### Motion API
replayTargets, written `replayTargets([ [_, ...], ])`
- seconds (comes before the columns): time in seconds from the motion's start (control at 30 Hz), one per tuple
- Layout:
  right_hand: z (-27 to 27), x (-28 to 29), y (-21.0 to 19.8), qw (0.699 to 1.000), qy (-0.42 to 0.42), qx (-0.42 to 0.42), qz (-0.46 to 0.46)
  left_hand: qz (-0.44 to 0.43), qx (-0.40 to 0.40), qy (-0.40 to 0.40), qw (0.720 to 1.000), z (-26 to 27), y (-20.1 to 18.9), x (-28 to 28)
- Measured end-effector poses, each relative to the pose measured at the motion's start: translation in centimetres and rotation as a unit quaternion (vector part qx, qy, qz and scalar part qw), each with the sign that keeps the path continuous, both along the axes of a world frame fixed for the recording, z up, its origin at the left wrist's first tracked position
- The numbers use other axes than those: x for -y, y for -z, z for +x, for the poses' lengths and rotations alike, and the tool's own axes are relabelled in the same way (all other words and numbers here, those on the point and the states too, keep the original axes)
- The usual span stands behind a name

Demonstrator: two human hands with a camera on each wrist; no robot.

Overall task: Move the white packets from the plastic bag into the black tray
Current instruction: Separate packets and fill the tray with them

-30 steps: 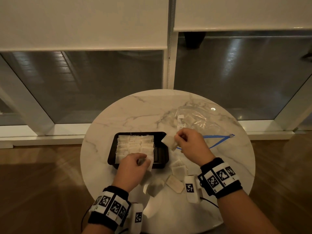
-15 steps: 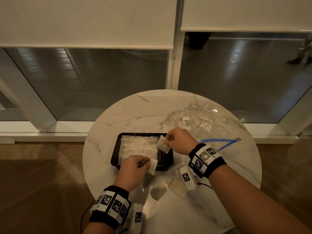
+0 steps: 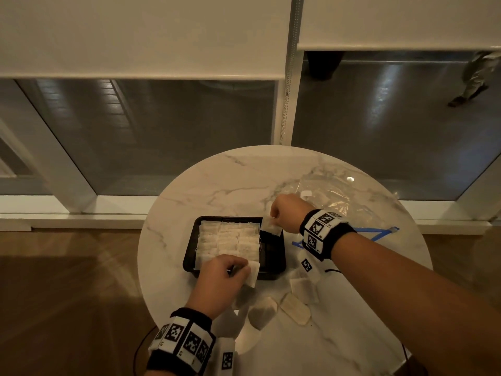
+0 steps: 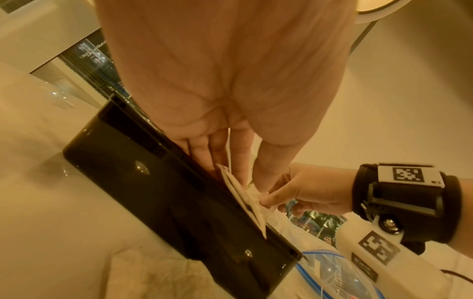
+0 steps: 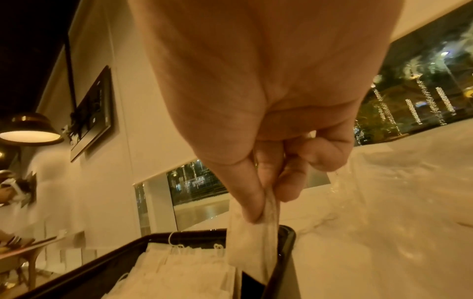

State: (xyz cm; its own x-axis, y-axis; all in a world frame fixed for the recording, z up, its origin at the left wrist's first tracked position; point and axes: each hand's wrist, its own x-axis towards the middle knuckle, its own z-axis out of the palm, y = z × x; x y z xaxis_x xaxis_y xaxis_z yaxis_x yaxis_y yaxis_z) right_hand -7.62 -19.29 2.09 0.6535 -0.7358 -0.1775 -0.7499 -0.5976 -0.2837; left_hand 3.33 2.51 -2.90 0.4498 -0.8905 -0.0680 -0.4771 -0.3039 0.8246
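Note:
The black tray [image 3: 273, 272] sits mid-table, its left part filled with rows of white packets [image 3: 227, 240] and its right strip bare. My right hand [image 3: 279, 213] pinches one white packet [image 3: 271, 226] over the tray's far right corner; the right wrist view shows the packet [image 5: 253, 248] hanging from thumb and finger inside the tray rim [image 5: 286, 238]. My left hand [image 3: 230, 270] holds another white packet [image 3: 253, 272] at the tray's near edge, also seen edge-on as a packet [image 4: 243, 200]. The clear plastic bag [image 3: 339, 202] with blue zip lies to the right.
Several loose white packets [image 3: 295, 308] lie on the round marble table [image 3: 217, 191] in front of the tray. The table edge is close on all sides. Windows and a wood floor surround it.
My right hand carried its packet leftward from beside the bag to over the tray's far right corner. My left hand stayed at the tray's near edge with its packet.

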Motion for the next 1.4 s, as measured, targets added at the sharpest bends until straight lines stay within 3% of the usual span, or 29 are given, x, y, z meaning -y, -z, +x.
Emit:
replayTargets([
  [0.13,0.9,-0.2,-0.2,0.998,-0.022,-0.050,-0.036,-0.006,0.003,0.002,1.000,0.1,0.2,-0.2],
  [0.53,2.4,0.6,0.8,0.992,-0.039,-0.124,0.007,-0.015,0.002,0.003,1.000,0.0,0.2,-0.3],
  [1.07,4.0,0.0,0.8,0.987,-0.042,-0.152,-0.012,0.000,0.000,0.000,1.000,0.0,0.0,-0.2],
  [1.4,3.9,-0.3,0.0,0.996,-0.014,-0.092,-0.002,0.001,-0.004,0.004,1.000,0.0,-0.1,-0.3],
])
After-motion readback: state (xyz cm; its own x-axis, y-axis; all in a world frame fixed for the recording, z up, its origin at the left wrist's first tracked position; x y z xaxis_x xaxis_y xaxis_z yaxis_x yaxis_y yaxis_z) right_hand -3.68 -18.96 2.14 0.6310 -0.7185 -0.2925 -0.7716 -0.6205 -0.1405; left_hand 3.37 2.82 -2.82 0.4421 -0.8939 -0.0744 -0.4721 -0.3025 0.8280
